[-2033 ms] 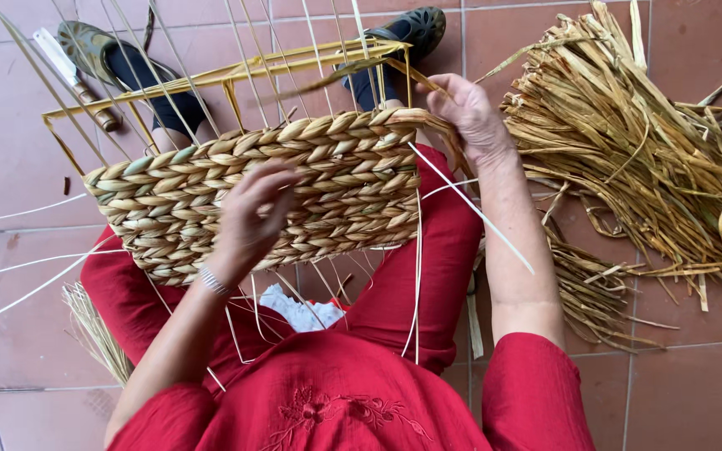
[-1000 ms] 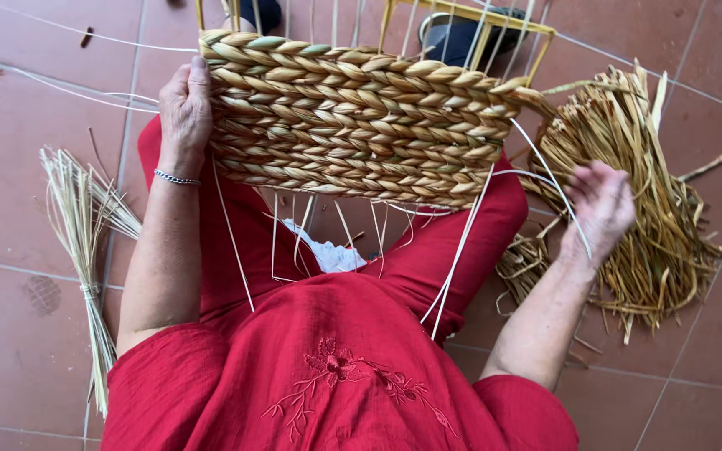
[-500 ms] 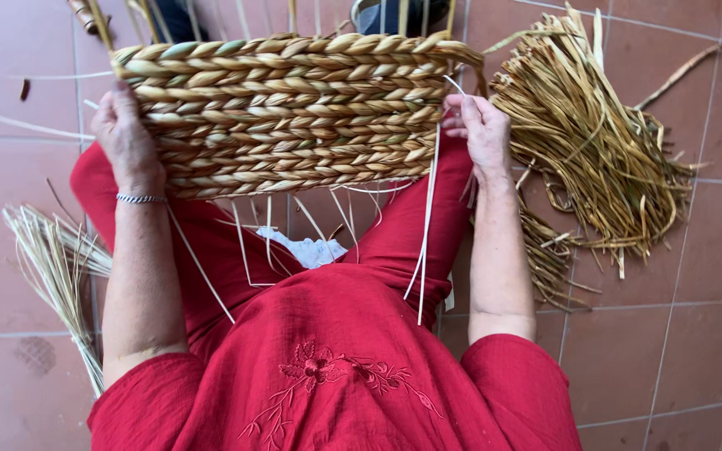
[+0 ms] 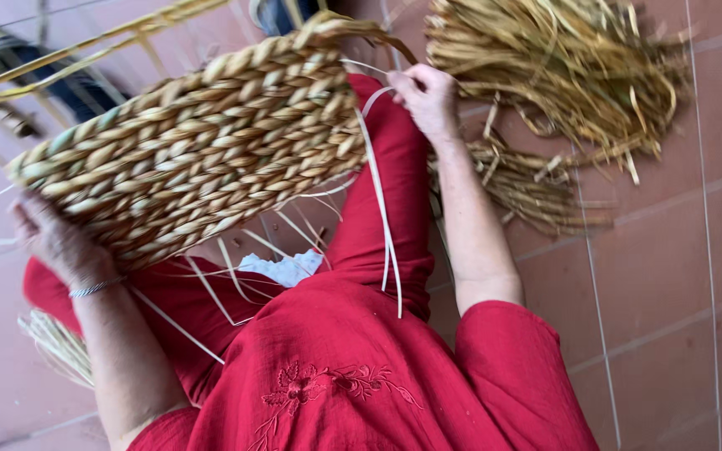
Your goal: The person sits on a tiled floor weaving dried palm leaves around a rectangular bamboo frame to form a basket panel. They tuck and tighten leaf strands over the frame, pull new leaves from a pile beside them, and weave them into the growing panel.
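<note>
Straw heap (image 4: 561,75) on tiled floor (image 4: 670,276) beside woven basket (image 4: 202,150); left hand (image 4: 52,238) clasps its edge, right hand (image 4: 428,96) pinches pale strands (image 4: 382,209).

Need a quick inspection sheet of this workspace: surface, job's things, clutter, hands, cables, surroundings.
Surface: reddish tiled floor.
Job's things: woven basket on the lap, pale strips hanging from its edge.
Clutter: heap of dry straw on the right; tied bundle on the left; white cloth on the lap.
Hands: left hand grips the basket's lower edge; right hand pinches strips at its rim.
Cables: nothing seen.
Surroundings: dark shoes beyond the basket.
</note>
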